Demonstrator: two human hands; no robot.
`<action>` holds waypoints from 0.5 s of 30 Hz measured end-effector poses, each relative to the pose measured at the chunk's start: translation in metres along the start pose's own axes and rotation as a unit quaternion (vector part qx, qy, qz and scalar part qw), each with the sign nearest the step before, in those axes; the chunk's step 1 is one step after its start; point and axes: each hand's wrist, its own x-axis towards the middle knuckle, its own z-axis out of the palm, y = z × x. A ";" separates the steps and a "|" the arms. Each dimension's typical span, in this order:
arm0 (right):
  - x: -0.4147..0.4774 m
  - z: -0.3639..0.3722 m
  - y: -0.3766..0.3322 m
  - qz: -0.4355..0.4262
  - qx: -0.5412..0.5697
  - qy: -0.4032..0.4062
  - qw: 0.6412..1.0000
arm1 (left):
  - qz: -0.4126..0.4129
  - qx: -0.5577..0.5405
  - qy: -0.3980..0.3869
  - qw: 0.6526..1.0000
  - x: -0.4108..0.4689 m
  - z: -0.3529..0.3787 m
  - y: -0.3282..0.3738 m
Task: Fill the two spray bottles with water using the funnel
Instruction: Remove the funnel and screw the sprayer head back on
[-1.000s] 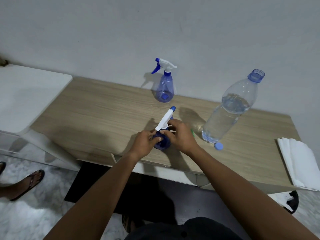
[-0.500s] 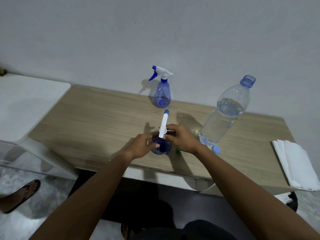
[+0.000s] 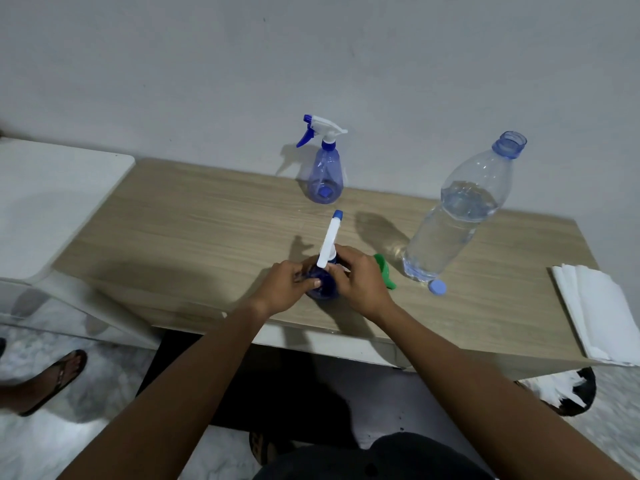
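Note:
A blue spray bottle (image 3: 323, 287) stands near the front edge of the wooden table (image 3: 194, 237). My left hand (image 3: 285, 287) grips its body. My right hand (image 3: 360, 282) is closed around its neck, under the white spray head (image 3: 330, 242). A second blue spray bottle (image 3: 325, 174) with its white head on stands by the wall. A green funnel (image 3: 385, 270) lies on the table just right of my right hand, partly hidden by it. A large clear water bottle (image 3: 457, 216), open and partly full, stands to the right.
The water bottle's blue cap (image 3: 437, 287) lies on the table in front of it. Folded white cloths (image 3: 602, 313) rest on the table's right end. A white surface (image 3: 45, 195) adjoins the table on the left. Another person's sandalled foot (image 3: 52, 379) is on the floor at left.
The spray head of the near bottle has turned from pointing up-right to pointing nearly straight away from me. The green funnel has come more into sight beside my right hand.

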 end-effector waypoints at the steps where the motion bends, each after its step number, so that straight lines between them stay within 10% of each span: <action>1: -0.002 0.003 -0.002 0.004 -0.003 0.010 1.000 | -0.001 0.004 -0.001 1.000 0.000 -0.001 0.000; 15: 0.017 -0.027 -0.004 0.086 0.182 -0.139 0.970 | 0.024 -0.003 -0.111 0.994 0.012 -0.014 0.000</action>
